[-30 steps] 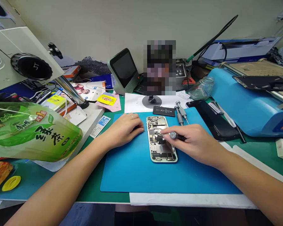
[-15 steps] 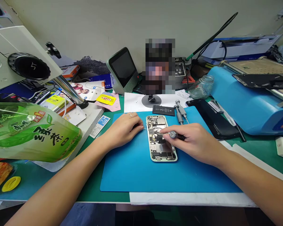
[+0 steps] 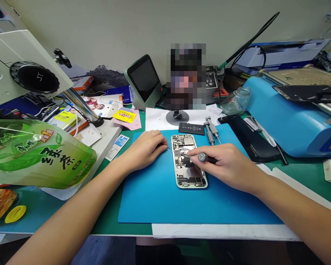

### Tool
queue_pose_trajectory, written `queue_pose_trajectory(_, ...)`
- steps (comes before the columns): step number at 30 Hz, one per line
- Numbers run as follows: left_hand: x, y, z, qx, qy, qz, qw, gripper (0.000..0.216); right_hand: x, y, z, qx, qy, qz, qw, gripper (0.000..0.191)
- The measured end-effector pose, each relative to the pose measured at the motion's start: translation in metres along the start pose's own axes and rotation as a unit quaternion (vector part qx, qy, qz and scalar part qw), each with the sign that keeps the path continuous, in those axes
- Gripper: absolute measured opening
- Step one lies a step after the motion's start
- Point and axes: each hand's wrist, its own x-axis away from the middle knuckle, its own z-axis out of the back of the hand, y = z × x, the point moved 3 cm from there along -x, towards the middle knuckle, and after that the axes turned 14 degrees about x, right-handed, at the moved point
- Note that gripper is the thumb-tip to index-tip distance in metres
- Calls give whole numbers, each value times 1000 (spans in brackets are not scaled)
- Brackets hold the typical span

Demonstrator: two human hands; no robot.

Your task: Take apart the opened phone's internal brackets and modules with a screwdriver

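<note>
An opened phone (image 3: 186,176) with a pale frame and bare inner parts lies on the blue mat (image 3: 154,202). My right hand (image 3: 226,162) is closed round a dark-handled screwdriver (image 3: 202,157), held over the phone's right side; its round end cap faces me and its tip is hidden. The thumb and forefinger meet above the phone's middle. My left hand (image 3: 149,149) rests on the mat left of the phone, fingers curled in and thumb against the forefinger. Tiny specks lie by its fingertips, too small to name. Whether it holds anything is hidden.
Behind the phone lie a black battery (image 3: 191,128) and two grey screwdrivers (image 3: 211,131). A black panel (image 3: 249,140) and a blue machine (image 3: 287,117) are on the right. At left stand a microscope arm (image 3: 30,70) and a green tea bottle (image 3: 41,154).
Both hands keep nearly the same place and grip. The left fingertips have shifted very slightly back from the small specks on the mat. The whole view has tilted a little.
</note>
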Motion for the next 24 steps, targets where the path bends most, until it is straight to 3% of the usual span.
queue_pose_trajectory(24, 1, 5, 1, 68, -11, 0, 998, 20, 0, 1, 1, 9, 6, 13, 1000, 25)
